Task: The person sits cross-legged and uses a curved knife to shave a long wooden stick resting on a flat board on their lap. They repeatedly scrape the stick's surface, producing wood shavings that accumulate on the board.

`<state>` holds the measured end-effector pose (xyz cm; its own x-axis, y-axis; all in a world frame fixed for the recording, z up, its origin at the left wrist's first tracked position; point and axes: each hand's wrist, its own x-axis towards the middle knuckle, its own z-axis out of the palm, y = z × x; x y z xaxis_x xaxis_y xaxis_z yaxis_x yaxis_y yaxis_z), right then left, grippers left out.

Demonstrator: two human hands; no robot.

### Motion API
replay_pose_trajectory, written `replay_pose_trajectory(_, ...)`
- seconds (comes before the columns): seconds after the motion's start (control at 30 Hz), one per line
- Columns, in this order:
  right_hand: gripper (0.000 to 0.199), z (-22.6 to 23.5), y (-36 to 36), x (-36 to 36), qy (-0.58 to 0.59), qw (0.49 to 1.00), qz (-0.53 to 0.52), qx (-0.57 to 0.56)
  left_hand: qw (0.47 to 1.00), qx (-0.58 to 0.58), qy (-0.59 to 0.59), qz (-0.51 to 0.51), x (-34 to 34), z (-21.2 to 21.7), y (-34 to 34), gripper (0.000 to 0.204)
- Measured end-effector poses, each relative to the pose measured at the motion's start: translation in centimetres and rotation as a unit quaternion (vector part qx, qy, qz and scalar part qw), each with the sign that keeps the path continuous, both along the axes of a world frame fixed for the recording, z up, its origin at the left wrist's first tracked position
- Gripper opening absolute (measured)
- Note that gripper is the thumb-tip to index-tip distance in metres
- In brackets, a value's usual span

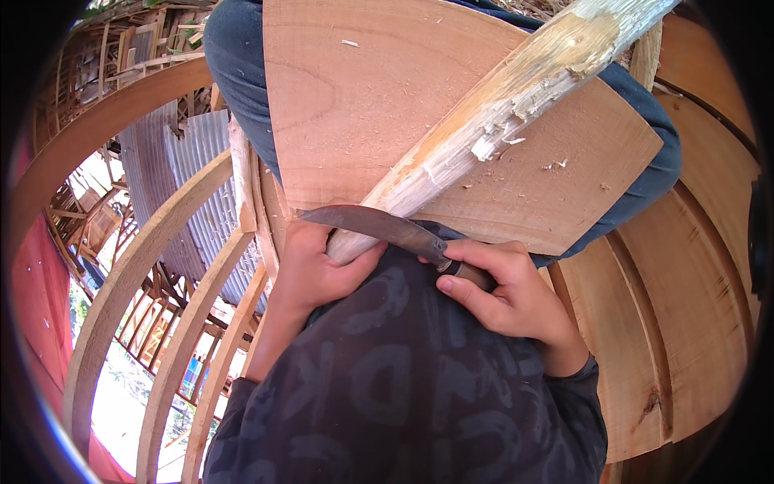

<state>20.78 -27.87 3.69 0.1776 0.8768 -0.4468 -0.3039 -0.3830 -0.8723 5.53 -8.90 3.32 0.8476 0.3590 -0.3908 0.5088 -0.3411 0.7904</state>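
Observation:
Close to my body, my left hand (pixel 313 270) wraps round the near end of a long peeled wooden pole (pixel 468 133). The pole slants up to the far right, with pale shaved patches and loose curls on its side. In my right hand (pixel 508 290) is the dark handle of a knife (pixel 375 226). Its curved, broad blade points left and lies across the pole just beyond my left hand; whether the edge touches the wood I cannot tell. Under the pole, a flat wooden board (pixel 347 121) rests across my legs, dotted with small shavings.
Curved wooden rails (pixel 165 286) stand at my left, beyond them corrugated metal sheets (pixel 197 161) and stacked timber. Wooden planks with dark gaps (pixel 645 306) spread out at my right. A red cloth (pixel 44 290) hangs at the far left.

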Motion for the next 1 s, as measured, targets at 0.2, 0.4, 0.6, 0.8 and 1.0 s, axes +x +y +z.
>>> replay_pose_trajectory(0.2,0.024,0.7,-0.4,0.7,0.058,0.988,-0.132,-0.062,0.996,-0.048,0.063,0.037,0.0,0.7,-0.3,0.028)
replay_pose_trajectory(0.4,0.023,1.0,-0.6,1.7,0.067,0.969,-0.208,-0.114,0.995,-0.045,0.074,0.047,-0.2,0.9,-0.7,0.028)
replay_pose_trajectory(0.6,0.024,1.2,-0.8,2.4,0.041,0.979,-0.178,-0.092,0.997,-0.044,0.061,0.033,-0.6,0.5,-0.4,0.028)
replay_pose_trajectory(0.8,0.034,-0.3,-0.6,-0.1,-0.215,0.959,-0.184,-0.014,0.996,-0.051,0.061,0.034,-0.3,0.8,-0.5,0.028)
replay_pose_trajectory(1.0,0.032,-1.0,-0.2,-0.3,-0.368,0.919,-0.144,0.015,0.989,-0.086,0.109,0.05,-0.7,0.8,-0.4,0.033)
